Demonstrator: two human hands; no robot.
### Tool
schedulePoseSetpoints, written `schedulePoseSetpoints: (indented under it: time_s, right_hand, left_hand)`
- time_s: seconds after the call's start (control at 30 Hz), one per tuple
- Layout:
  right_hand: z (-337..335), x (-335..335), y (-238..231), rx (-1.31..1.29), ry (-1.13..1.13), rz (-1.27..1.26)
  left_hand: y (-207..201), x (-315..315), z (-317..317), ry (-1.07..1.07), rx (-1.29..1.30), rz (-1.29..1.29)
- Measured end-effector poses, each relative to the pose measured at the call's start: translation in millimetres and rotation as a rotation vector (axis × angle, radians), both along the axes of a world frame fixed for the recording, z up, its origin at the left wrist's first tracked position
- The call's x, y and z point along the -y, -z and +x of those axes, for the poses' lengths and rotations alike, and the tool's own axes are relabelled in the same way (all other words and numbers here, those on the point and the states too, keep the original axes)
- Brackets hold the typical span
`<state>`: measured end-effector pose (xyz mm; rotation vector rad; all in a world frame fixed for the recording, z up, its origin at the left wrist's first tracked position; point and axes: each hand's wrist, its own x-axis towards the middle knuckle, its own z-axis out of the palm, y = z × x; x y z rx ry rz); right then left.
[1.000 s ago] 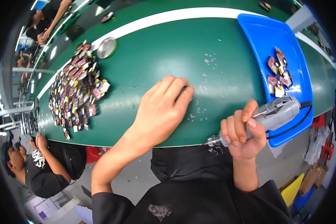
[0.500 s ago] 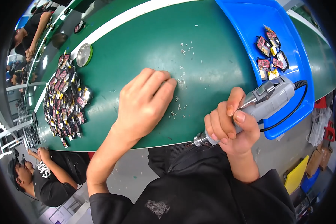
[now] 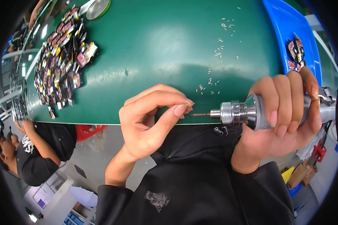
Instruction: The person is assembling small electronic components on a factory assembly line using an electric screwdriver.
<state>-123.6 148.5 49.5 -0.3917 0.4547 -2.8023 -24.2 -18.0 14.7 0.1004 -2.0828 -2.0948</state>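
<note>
My right hand (image 3: 285,116) is wrapped round the grey body of an electric screwdriver (image 3: 233,112). The tool lies level over the table's near edge, its thin bit pointing left. Just left of the bit's tip is my left hand (image 3: 146,116), thumb and forefinger pinched together. Whatever sits in that pinch is too small to name. Beyond both hands, many tiny silvery-white pieces (image 3: 218,52), perhaps small screws, are strewn over the green table (image 3: 150,48).
A heap of small black-cased devices with red boards (image 3: 60,56) covers the table's left. Behind it stands a round dish (image 3: 97,9) with a green rim. A blue tray (image 3: 281,22) at right holds several such devices. Another person (image 3: 37,153) sits at left.
My left hand has come back from the scattered pieces toward the near edge and turned, pinching. The screwdriver has swung level and moved right and up, its bit now facing my left fingertips.
</note>
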Motion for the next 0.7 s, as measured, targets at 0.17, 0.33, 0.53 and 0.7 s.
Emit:
schedulePoseSetpoints:
  time_s: [0.17, 0.33, 0.53, 0.7]
  right_hand:
    - [4.2, 13.5, -0.7, 0.037, 0.048, 0.023]
    - [8.3, 12.9, 1.2, 0.021, 0.017, 0.057]
    - [10.1, 12.5, 4.6, 0.022, 0.019, 0.122]
    - [0.3, 18.8, 8.8, 0.019, 0.045, 0.157]
  left_hand:
    - [4.8, 4.4, 9.3, 0.028, -0.084, 0.052]
    - [5.4, 3.4, 13.8, 0.010, -0.078, 0.048]
    - [5.5, 4.6, 8.8, -0.067, -0.223, -0.334]
    - [11.8, 7.0, -5.5, -0.142, -0.396, -0.551]
